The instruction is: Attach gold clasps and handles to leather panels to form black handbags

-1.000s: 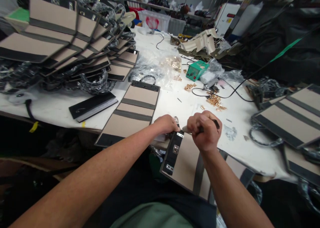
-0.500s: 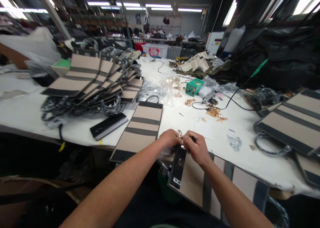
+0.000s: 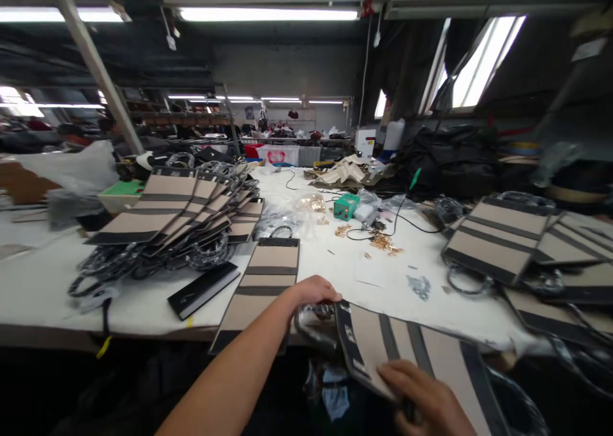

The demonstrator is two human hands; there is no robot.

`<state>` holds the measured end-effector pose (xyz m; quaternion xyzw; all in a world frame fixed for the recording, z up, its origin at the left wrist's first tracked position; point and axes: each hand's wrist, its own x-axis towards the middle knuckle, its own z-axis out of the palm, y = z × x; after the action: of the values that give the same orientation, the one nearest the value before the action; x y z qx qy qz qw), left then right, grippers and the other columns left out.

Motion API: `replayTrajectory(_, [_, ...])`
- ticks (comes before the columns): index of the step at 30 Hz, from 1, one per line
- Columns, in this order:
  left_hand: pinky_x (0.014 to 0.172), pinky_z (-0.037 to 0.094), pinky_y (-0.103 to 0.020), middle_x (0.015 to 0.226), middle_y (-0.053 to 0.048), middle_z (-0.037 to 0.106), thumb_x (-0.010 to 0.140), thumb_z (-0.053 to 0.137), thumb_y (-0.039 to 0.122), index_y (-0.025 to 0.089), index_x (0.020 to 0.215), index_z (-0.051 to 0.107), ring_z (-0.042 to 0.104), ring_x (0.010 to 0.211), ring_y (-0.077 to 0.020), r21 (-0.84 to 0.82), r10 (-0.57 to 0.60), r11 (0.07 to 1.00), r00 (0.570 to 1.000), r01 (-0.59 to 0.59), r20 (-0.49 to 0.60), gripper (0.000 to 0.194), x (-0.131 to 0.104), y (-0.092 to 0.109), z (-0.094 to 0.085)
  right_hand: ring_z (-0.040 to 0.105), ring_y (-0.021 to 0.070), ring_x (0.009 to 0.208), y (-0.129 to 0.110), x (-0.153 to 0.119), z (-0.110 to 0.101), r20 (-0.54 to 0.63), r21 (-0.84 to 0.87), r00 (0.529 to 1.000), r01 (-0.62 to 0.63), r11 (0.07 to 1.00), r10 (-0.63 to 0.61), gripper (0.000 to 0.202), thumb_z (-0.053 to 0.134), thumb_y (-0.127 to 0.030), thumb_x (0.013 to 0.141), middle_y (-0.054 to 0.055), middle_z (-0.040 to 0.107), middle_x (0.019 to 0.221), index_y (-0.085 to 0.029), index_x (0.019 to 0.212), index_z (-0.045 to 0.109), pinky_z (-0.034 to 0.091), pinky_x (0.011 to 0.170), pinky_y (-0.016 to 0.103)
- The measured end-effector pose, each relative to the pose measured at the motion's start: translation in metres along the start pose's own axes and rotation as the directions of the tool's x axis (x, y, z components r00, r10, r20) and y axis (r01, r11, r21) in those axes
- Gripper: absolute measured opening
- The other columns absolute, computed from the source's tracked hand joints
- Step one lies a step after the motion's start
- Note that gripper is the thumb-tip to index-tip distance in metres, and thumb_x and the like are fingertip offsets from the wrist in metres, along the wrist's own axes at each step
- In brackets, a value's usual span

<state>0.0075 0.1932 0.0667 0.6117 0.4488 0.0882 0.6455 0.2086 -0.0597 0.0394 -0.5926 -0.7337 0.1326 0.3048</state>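
Since the earlier frames, we see that the right hand [image 3: 428,394] has moved away from the left hand [image 3: 316,290], down and outward over the striped panel [image 3: 443,346], and the view has lifted to take in more of the room. We record the left fingertips as drawn together, clamped on the panel's upper corner. We note the right fingers stretched over the panel near its lower edge; blur hides whether they grip the dark item [image 3: 410,412] under the palm, so we cannot tell.

Under the hands, at the front edge of the white table [image 3: 335,276], we find the striped panel lying partly past that edge, its near side tilted down. We log its surface as beige, crossed by two grey-green stripes, with a dark band at each end; small shiny metal fittings [image 3: 350,335] sit along the left band. A plastic-wrapped handle [image 3: 318,337] hangs by that band.

Left of it, we observe a second panel [image 3: 274,257] lying flat, with a black folder [image 3: 204,289] just beside. Farther back, we list gold-coloured pieces [image 3: 380,242] and a green box [image 3: 345,206]. Stacked panels [image 3: 163,200] fill the left side.
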Motion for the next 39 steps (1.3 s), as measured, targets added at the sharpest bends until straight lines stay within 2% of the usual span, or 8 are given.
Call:
replayTrajectory(8, [0.074,0.05,-0.027,0.088,-0.005,0.075,0.082,0.069,0.056,0.017,0.092,0.072,0.067,0.086,-0.0203,-0.427,0.37,0.799,0.906,-0.423,-0.206,0.04,-0.078,0.031,0.021,0.068,0.0213,0.073,-0.062,0.047,-0.142,0.033,0.808,0.875,-0.307,0.502,0.482,0.031,0.078,-0.041,0.075,0.003,0.073,0.081,-0.019,0.096,0.075,0.053,0.066,0.029])
replayTrajectory(13, [0.085,0.051,-0.032,0.097,-0.009,0.076,0.091,0.06,0.057,0.015,0.1,0.075,0.068,0.093,-0.0233,-0.712,0.477,0.568,0.87,-0.412,-0.122,0.046,-0.127,0.042,0.046,0.066,0.0185,0.063,-0.065,0.063,-0.141,0.046,0.954,0.818,-0.206,0.216,0.574,0.035,0.085,-0.036,0.061,0.002,0.071,0.073,-0.018,0.088,0.073,0.053,0.061,0.027])
replayTrajectory(23, [0.088,0.054,-0.036,0.115,-0.011,0.072,0.086,0.069,0.049,0.018,0.122,0.069,0.066,0.105,-0.0283,-0.31,0.562,0.665,0.729,-0.679,-0.391,0.047,-0.161,0.051,0.054,0.073,0.0243,0.069,-0.062,0.088,-0.122,0.067,0.997,0.856,-0.082,0.008,0.513,0.038,0.082,-0.031,0.065,0.006,0.078,0.082,-0.018,0.1,0.074,0.059,0.069,0.033])
replayTrajectory(28, [0.078,0.057,-0.036,0.118,-0.01,0.065,0.077,0.078,0.049,0.023,0.131,0.058,0.065,0.096,-0.0253,0.235,0.556,0.735,0.367,-0.635,-0.746,0.064,-0.165,0.048,0.058,0.074,0.0268,0.074,-0.067,0.105,-0.119,0.06,0.997,0.875,-0.033,-0.065,0.48,0.043,0.083,-0.033,0.064,0.006,0.078,0.082,-0.018,0.103,0.073,0.06,0.076,0.037])
replayTrajectory(31, [0.079,0.056,-0.039,0.118,-0.009,0.063,0.077,0.079,0.042,0.024,0.121,0.062,0.064,0.091,-0.0242,0.569,0.681,0.661,0.07,-0.489,-0.729,0.051,-0.173,0.044,0.067,0.074,0.0271,0.078,-0.074,0.111,-0.117,0.056,0.995,0.887,-0.011,-0.1,0.457,0.04,0.083,-0.032,0.063,0.006,0.078,0.086,-0.018,0.099,0.073,0.059,0.079,0.038])
replayTrajectory(33, [0.087,0.055,-0.041,0.112,-0.008,0.065,0.08,0.077,0.035,0.026,0.11,0.067,0.064,0.095,-0.0254,0.689,0.772,0.56,-0.013,-0.46,-0.636,0.032,-0.176,0.038,0.076,0.073,0.0265,0.08,-0.081,0.113,-0.115,0.026,0.996,0.884,0.017,-0.087,0.467,0.034,0.083,-0.032,0.064,0.006,0.078,0.087,-0.018,0.094,0.073,0.059,0.079,0.037])
replayTrajectory(35, [0.094,0.052,-0.043,0.112,-0.009,0.067,0.08,0.077,0.031,0.028,0.109,0.071,0.064,0.104,-0.0284,0.661,0.805,0.525,0.062,-0.536,-0.59,0.029,-0.174,0.03,0.086,0.072,0.0262,0.08,-0.089,0.113,-0.113,-0.034,0.998,0.869,0.052,-0.022,0.494,0.032,0.082,-0.033,0.065,0.005,0.077,0.085,-0.019,0.092,0.072,0.058,0.078,0.036])
replayTrajectory(39, [0.104,0.048,-0.049,0.139,-0.013,0.059,0.068,0.086,0.045,0.03,0.133,0.064,0.051,0.132,-0.0408,0.102,0.64,0.678,0.517,-0.728,-0.568,0.07,-0.162,0.019,0.103,0.069,0.0252,0.08,-0.117,0.111,-0.099,-0.187,0.955,0.835,0.031,0.294,0.518,0.037,0.08,-0.044,0.073,0.004,0.075,0.086,-0.02,0.1,0.074,0.056,0.074,0.033])
